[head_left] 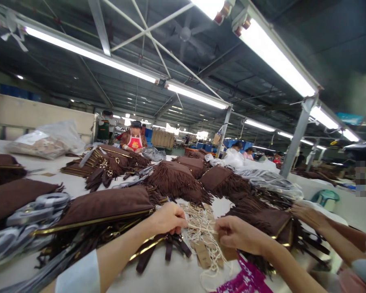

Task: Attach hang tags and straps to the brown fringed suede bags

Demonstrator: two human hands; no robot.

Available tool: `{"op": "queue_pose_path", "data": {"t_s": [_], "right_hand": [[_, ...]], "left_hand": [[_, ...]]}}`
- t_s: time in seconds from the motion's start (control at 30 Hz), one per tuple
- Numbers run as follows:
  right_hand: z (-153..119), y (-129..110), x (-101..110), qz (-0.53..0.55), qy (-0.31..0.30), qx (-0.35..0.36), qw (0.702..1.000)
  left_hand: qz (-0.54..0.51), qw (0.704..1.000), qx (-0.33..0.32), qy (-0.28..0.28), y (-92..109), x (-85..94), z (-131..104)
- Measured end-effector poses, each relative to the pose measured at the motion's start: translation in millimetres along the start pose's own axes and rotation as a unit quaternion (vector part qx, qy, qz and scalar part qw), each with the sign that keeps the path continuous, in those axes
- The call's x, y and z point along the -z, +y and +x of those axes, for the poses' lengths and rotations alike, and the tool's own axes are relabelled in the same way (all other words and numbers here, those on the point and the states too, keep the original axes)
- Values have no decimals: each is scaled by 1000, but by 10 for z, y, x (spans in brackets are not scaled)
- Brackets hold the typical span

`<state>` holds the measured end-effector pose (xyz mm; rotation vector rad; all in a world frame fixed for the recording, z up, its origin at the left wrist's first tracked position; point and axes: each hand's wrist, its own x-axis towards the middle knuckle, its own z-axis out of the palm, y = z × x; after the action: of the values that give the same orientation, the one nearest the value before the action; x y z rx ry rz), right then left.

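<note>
Fingertips nearly closed, the left hand [168,218] and right hand [237,233] pinch a white string [201,229] — tangled brown tags [203,254] lie between, at the left's four o'clock, the right's eight.

Both hands [170,219] at white strings [212,243], tan tags [203,255] on tbl [152,278], brown fringed bags [173,179] nearby, tube lights [277,53] o/head

Bag workshop | long tube lights [277,53] | brown fringed bags [173,179] heaped

Brown tags [203,255] with tangled white strings [212,245] lie heaped on the table [152,278].
</note>
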<state>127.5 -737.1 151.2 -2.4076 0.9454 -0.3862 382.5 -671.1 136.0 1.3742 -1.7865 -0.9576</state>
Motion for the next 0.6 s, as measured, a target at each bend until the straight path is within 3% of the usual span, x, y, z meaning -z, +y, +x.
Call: {"op": "queue_pose_path", "data": {"t_s": [0.1,0.13,0.2,0.27,0.3,0.47,0.6], "right_hand": [[22,-241,-230,154,-9,27,988],[64,-365,-312,254,-1,40,966],[185,-618,-466,459,10,37,887],[328,-804,-591,566,21,11,824],[399,-856,-639,584,31,-1,811],[664,-793,-772,546,76,-3,834],[798,-620,-877,455,100,10,885]], "left_hand": [[118,991,-62,-8,218,145,-53],[136,987,-81,-12,294,174,-46],[149,983,-103,-14,426,229,-4],[146,984,-100,-16,512,304,54],[142,985,-93,-22,533,353,80],[114,988,-60,-84,417,627,106],[263,965,-15,-11,127,741,111]]}}
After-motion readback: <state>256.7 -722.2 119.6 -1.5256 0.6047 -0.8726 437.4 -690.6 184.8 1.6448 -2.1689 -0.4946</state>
